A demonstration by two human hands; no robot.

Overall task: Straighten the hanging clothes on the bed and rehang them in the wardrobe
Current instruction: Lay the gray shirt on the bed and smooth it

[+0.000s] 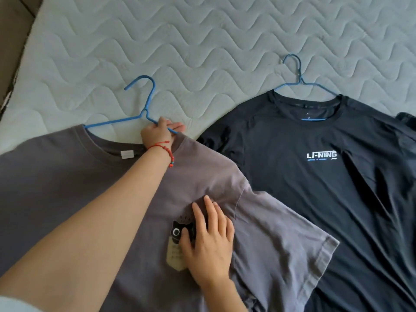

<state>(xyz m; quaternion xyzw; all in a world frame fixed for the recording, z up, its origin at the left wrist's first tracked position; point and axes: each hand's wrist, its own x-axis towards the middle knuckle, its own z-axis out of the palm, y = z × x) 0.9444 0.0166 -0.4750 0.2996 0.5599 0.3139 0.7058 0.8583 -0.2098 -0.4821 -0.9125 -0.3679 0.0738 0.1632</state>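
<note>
A grey T-shirt (67,181) lies flat on the bed on a blue hanger (144,104), whose hook points up and left. My left hand (158,132), with a red bracelet at the wrist, grips the hanger's right arm at the shirt's collar. Lower down, my right hand (208,239) presses flat on the shirt's chest, beside a black cat print and a tan tag. To the right lies a dark navy T-shirt (326,188) with white lettering, on its own blue hanger (299,75).
Both shirts rest on a pale quilted mattress (202,41) that stretches far behind them. The bed's left edge (13,91) borders a dark floor strip. A bit of another dark garment (407,120) shows at the right edge.
</note>
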